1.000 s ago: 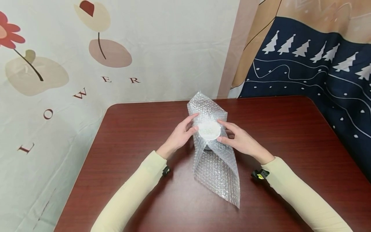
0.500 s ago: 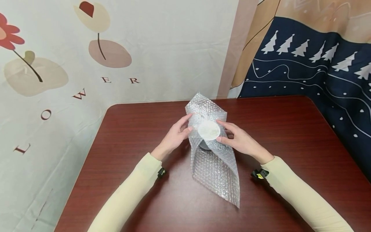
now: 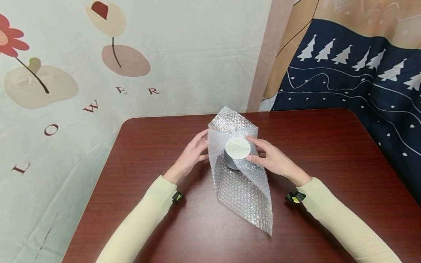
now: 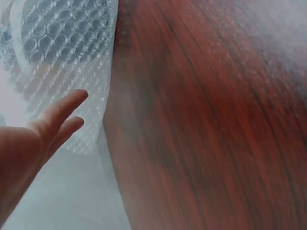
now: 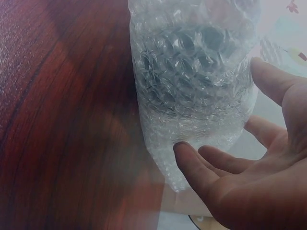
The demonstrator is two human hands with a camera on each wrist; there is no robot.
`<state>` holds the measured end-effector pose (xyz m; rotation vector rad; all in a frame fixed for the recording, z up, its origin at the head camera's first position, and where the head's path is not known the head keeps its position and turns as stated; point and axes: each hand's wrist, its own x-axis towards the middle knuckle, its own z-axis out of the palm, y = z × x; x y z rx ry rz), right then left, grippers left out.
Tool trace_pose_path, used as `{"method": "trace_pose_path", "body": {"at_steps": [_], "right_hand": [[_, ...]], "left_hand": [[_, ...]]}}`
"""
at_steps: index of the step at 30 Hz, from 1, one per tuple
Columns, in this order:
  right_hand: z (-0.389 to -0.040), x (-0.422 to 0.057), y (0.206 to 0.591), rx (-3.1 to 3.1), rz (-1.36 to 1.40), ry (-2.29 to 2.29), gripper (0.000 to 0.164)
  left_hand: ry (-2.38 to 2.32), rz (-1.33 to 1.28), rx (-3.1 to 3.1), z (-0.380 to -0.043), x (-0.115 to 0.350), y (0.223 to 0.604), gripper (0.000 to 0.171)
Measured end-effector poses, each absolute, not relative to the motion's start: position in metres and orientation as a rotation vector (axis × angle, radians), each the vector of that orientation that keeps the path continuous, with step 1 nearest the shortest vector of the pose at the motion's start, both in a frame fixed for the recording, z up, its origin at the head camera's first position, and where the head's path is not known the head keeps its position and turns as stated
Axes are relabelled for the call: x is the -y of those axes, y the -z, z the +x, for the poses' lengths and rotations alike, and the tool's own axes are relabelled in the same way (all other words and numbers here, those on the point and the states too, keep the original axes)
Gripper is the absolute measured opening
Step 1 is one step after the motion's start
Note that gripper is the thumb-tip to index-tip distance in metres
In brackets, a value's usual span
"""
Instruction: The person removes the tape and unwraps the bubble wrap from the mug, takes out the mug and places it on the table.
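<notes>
A cylinder with a pale round top (image 3: 238, 148) and a grey side stands in the middle of the table, partly wrapped in bubble wrap (image 3: 245, 193). The wrap's left flap stands away from it, baring some grey side at the front. My left hand (image 3: 189, 157) is at the left flap, fingers extended along its outer face; the left wrist view shows fingertips (image 4: 76, 96) in front of the bubbles. My right hand (image 3: 274, 157) rests its thumb and index finger against the wrap on the cylinder's right. Its other fingers (image 5: 192, 165) are loosely bent beside the wrap.
The dark red wooden table (image 3: 158, 153) has rounded far corners. A pale flower-printed cloth (image 3: 197, 54) hangs behind it, and a navy cloth with white trees (image 3: 345, 80) hangs at the right. The wrap's long pointed end lies toward the near edge.
My left hand has moved left, away from the cylinder's top, and the left flap has spread outward with it, uncovering more grey side. My right hand has stayed in place.
</notes>
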<state>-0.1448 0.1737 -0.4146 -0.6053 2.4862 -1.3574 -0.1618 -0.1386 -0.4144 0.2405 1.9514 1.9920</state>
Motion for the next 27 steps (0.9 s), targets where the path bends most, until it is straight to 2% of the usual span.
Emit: {"method": "trace_pose_path", "body": {"at_steps": [10,16,19,23,27], "right_hand": [[-0.144,-0.173,0.413,-2.472,-0.603,1.367,0.072],[-0.144,-0.175,0.413,-2.472,-0.599,1.362,0.072],[-0.144,-0.176,0.412,-2.466,-0.592,1.363,0.073],[-0.144,-0.176,0.412,-2.460,-0.591,1.368,0.073],[-0.145,-0.175,0.412,-2.462,-0.605,1.370,0.072]], "left_hand": [[-2.028,0.259,-1.912,-0.152,0.156,0.413,0.071],[-1.828,0.197,-2.149,-0.147,0.160,0.411,0.100],[-1.735,0.128,-2.244,-0.145,0.161,0.410,0.110],[-1.711,0.060,-2.280,-0.142,0.165,0.408,0.110],[-1.695,0.021,-2.314,-0.140,0.173,0.407,0.099]]}}
